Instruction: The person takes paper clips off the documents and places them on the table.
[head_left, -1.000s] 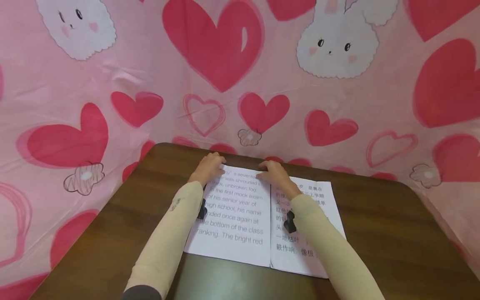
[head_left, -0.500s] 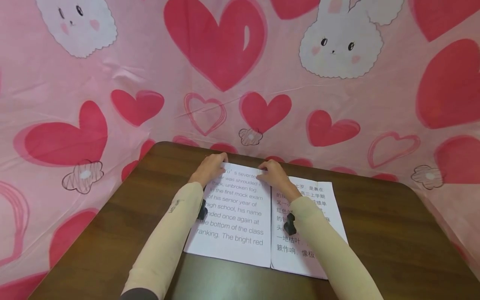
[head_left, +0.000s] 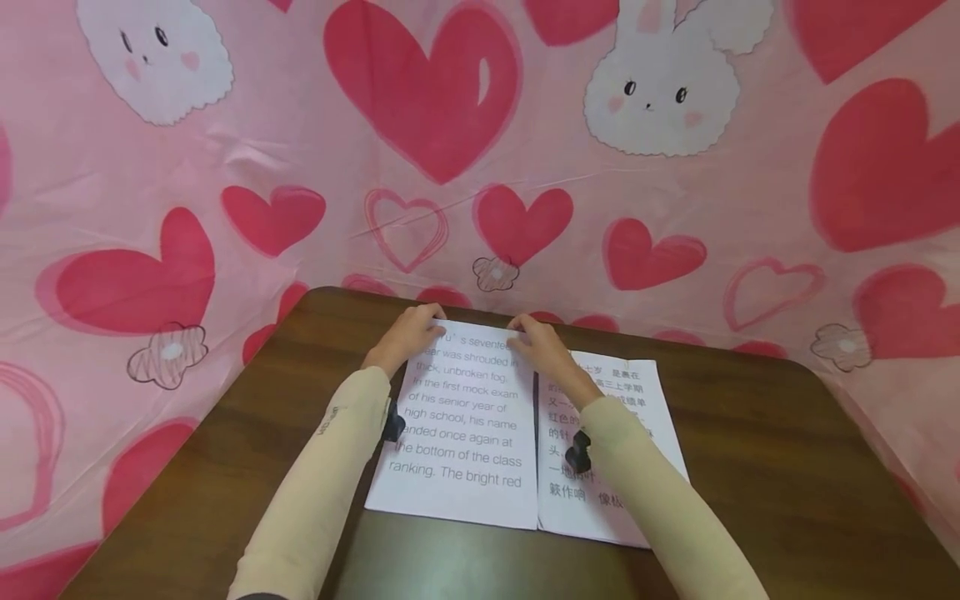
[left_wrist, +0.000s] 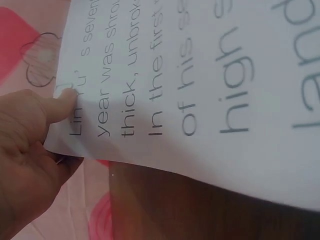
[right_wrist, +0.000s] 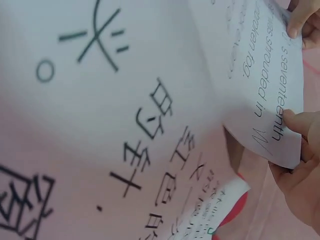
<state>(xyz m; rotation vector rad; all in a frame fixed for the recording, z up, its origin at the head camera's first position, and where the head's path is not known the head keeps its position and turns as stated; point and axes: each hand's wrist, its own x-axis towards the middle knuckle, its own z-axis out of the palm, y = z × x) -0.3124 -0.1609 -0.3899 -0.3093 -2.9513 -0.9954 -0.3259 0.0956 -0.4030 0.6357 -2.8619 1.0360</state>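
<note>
A white sheet with printed English text (head_left: 465, 425) lies at the middle of the table in the head view, its far end raised. At its far left corner my left hand (head_left: 407, 337) pinches the paper, thumb on the printed face in the left wrist view. My right hand (head_left: 546, 350) pinches the far right corner of the same sheet, with fingers behind it in the right wrist view. Beside it on the right lies a sheet with printed Chinese text (head_left: 581, 518), partly hidden under my right forearm. Whether each is a single page or a stack I cannot tell.
The brown wooden table (head_left: 780, 467) has rounded far corners. Close behind its far edge hangs a pink cloth (head_left: 337, 142) with hearts and rabbits. Small black devices (head_left: 393, 423) sit at both wrists over pale sleeves.
Both hands keep hold of the English sheet while its far edge rises slightly. A thin dark gap shows between it and the Chinese sheet. The head view has shifted a little.
</note>
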